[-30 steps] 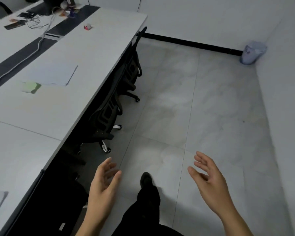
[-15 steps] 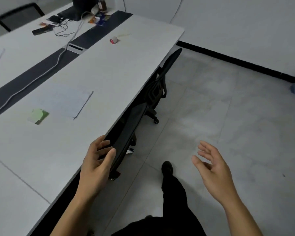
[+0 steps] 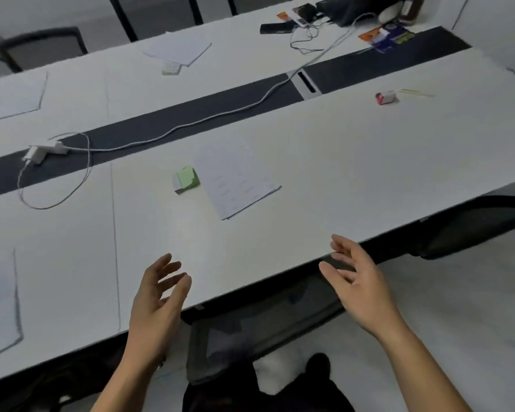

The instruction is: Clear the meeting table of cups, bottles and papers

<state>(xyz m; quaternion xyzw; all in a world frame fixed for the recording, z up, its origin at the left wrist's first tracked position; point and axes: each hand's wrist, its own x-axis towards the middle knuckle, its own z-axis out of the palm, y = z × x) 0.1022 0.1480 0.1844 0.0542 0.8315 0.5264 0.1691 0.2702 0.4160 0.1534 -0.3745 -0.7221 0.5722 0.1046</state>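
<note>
Both grips wide, holding nothing: left hand, right hand. I see paper stack and green notes just ahead on worktop; clearing looks barely started.

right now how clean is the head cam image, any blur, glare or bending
Head view: soft motion blur all over, so the print on the paper stack is unreadable; both hands, left hand and right hand, smear at the fingertips; wide-angle bending curves the table edge; lighting is dim and even, without harsh glare.
</note>
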